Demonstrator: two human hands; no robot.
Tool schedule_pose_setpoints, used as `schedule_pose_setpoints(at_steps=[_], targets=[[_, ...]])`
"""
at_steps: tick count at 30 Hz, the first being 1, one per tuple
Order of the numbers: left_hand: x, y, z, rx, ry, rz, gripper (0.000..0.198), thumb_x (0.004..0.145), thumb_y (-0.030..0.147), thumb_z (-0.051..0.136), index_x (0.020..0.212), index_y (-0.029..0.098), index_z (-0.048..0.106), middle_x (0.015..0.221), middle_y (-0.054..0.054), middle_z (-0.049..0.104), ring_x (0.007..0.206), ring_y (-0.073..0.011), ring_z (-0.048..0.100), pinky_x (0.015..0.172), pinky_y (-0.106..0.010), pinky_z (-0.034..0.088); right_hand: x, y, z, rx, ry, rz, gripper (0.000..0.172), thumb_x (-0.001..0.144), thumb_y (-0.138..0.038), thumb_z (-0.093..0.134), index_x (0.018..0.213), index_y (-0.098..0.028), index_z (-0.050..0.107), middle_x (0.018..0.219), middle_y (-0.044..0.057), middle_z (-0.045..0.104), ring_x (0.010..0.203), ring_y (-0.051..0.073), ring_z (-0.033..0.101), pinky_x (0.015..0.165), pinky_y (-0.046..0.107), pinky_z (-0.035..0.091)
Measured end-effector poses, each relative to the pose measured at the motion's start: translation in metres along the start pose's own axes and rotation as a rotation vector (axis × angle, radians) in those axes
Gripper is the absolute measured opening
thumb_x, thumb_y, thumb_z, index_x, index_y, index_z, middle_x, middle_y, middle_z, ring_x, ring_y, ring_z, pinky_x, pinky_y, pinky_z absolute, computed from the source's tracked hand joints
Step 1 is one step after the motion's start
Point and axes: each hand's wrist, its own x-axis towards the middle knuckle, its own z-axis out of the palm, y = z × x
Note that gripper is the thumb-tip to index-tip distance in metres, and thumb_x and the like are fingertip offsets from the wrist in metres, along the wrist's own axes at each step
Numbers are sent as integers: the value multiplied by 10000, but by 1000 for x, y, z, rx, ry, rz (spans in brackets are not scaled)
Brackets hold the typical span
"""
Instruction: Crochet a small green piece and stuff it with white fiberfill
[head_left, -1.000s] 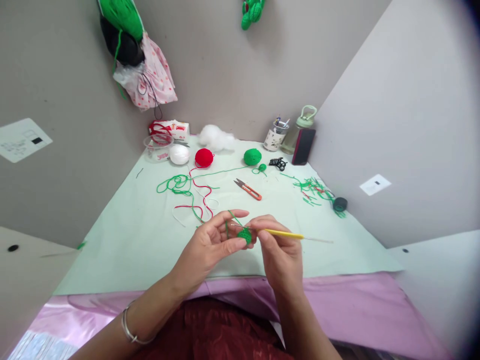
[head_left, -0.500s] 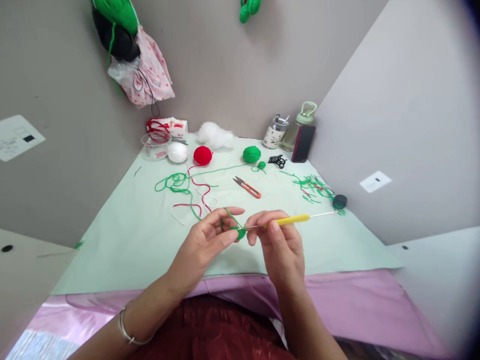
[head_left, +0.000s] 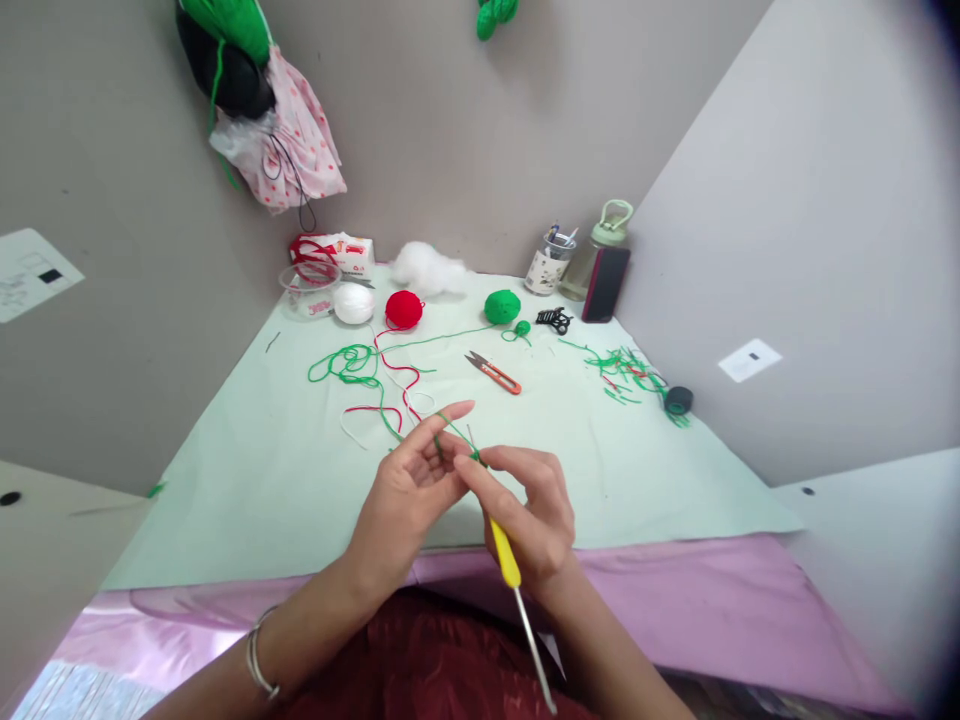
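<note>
My left hand (head_left: 412,490) pinches a small piece of green crochet work (head_left: 478,457), mostly hidden by fingertips. A strand of green yarn (head_left: 454,428) runs over its raised index finger. My right hand (head_left: 532,510) is closed round a crochet hook with a yellow handle (head_left: 504,555). The hook's thin metal tip stands up beyond the work, and its long metal back end slants down toward my lap. Thumb and index finger of the right hand meet at the green piece, against the left fingertips.
Orange thread snips (head_left: 493,372) lie ahead of my hands. Behind are white (head_left: 353,303), red (head_left: 404,310) and green (head_left: 502,307) yarn balls and white stuffing (head_left: 427,270). Rightward are yarn scraps (head_left: 630,373), black tape (head_left: 679,401), a phone (head_left: 606,285) and a bottle (head_left: 585,262).
The hook has swung from pointing left, nearly level, to steeply upright with its back end toward me. My right hand has moved left and its fingers now touch the green work.
</note>
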Motion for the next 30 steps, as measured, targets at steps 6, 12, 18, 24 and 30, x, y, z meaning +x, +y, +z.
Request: schedule_pose_setpoints(at_steps=[6, 12, 18, 24, 30], targets=[[6, 9, -7, -212, -59, -195, 458, 778, 253, 905, 1223, 220, 798, 893, 5, 636, 823, -96, 576, 845, -234, 511, 11, 0, -6, 598, 140, 545, 223, 1040, -184, 588, 1021, -280, 788, 862, 31, 721, 757, 176, 628, 702, 342, 519], [2, 4, -2, -68, -60, -67, 422, 821, 251, 877, 1234, 286, 795, 904, 15, 660, 872, -109, 582, 875, -234, 473, 13, 0, -1, 651, 76, 546, 196, 1024, -201, 636, 1015, -290, 810, 927, 35, 754, 854, 181, 667, 766, 339, 541], [3, 0, 0, -139, -22, -73, 447, 799, 283, 908, 1230, 260, 792, 872, 13, 686, 853, -111, 590, 867, -240, 479, 7, -7, 2, 300, 49, 301, 341, 976, -110, 667, 1177, -352, 799, 1058, 57, 773, 925, 212, 717, 766, 362, 592], [11, 4, -6, -254, -37, -194, 366, 793, 258, 879, 1147, 175, 830, 875, -8, 640, 804, -103, 553, 802, -232, 492, 10, 3, -2, 514, 129, 549, 215, 1023, -190, 626, 1043, -295, 813, 866, 33, 733, 794, 185, 673, 723, 349, 548], [4, 2, -4, -1, -66, -16, 335, 833, 270, 857, 1166, 270, 822, 891, -1, 690, 875, -146, 586, 879, -267, 471, 13, 5, 2, 728, 40, 627, 153, 1008, -278, 675, 1003, -288, 827, 971, 50, 782, 875, 198, 686, 775, 360, 555]])
